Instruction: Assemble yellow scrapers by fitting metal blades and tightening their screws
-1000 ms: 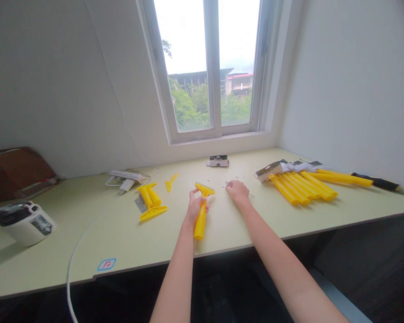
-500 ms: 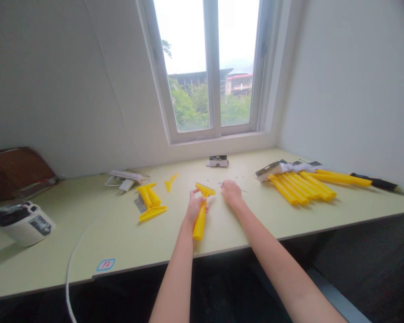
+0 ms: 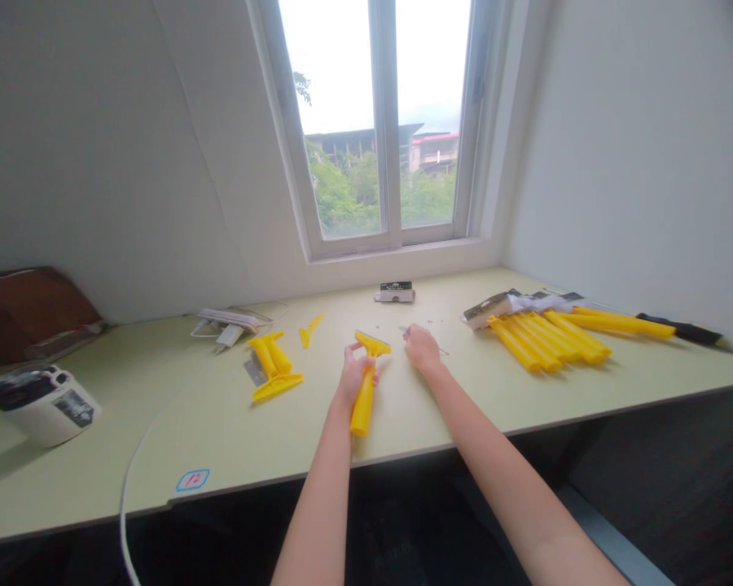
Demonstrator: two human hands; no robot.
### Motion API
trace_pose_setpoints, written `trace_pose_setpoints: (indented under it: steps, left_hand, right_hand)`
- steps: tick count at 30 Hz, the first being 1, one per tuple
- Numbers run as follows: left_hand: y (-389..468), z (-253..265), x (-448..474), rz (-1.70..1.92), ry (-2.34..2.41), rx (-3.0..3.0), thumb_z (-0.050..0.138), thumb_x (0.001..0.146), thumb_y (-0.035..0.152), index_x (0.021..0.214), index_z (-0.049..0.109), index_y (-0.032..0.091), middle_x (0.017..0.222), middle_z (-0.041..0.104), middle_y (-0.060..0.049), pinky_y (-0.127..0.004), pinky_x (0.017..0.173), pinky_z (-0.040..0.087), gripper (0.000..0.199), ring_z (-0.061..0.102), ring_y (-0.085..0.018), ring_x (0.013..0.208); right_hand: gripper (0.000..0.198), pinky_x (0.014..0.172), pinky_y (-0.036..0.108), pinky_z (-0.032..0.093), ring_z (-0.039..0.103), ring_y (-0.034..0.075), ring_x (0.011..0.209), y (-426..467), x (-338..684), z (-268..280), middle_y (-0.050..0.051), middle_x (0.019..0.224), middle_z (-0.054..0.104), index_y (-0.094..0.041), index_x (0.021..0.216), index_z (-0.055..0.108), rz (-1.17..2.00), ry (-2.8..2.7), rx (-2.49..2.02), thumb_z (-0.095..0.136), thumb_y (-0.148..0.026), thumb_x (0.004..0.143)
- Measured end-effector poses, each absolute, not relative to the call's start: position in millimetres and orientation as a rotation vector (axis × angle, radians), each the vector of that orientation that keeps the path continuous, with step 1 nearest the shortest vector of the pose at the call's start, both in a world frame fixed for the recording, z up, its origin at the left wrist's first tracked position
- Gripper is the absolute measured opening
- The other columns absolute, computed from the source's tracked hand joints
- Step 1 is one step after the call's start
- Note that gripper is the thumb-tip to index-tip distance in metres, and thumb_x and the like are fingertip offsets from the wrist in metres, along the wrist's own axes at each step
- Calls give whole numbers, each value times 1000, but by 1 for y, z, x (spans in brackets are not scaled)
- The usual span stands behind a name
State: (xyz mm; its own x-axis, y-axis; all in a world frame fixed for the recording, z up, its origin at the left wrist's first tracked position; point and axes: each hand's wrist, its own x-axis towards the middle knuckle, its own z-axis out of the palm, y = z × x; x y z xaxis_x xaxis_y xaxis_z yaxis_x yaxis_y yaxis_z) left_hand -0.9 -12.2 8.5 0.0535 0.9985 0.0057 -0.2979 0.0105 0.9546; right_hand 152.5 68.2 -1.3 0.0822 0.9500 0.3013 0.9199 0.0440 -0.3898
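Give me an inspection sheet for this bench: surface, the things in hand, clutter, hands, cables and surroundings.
Surface: pale green table, with a small numbered sticker near the front edge.
Things in hand: yellow scraper, its wide head pointing away from the person; thin metal piece at the right fingertips, too small to identify.
Clutter: loose yellow scraper parts at left; row of yellow scrapers at right; small box by the window; white pot at far left.
Hands: left hand grips the scraper handle; right hand rests on the table beside the scraper head.
Cables: white cable running off the front edge; white power strip.
Surroundings: window, white walls.
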Motion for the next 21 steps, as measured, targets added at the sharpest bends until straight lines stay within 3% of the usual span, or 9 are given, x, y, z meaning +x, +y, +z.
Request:
trace_pose_setpoints:
  steps: [4, 10, 21]
  left_hand:
    - [-13, 10, 0, 1285, 961, 989, 51, 63, 18, 100, 28, 23, 77, 55, 1, -20, 41, 34, 44, 44, -5, 39]
    - [-13, 10, 1, 1222, 987, 1061, 50, 64, 18, 105, 28, 23, 70, 53, 3, -20, 41, 35, 46, 46, -6, 40]
    - [-9, 6, 0, 1196, 969, 1060, 51, 64, 17, 107, 29, 22, 63, 50, 4, -20, 41, 36, 48, 47, -7, 41]
  right_hand:
    - [18, 69, 26, 37, 53, 19, 85, 63, 154, 9, 9, 87, 62, -16, 88, 56, 13, -1701, -1690, 39, -22, 84]
    - [11, 75, 25, 38, 51, 15, 83, 47, 138, 15, 2, 82, 62, -20, 79, 56, 113, -1950, -1081, 45, -17, 80]
    - [9, 68, 24, 39, 51, 13, 75, 44, 128, 14, 1, 75, 60, -19, 73, 56, 261, -1969, -933, 48, -18, 77]
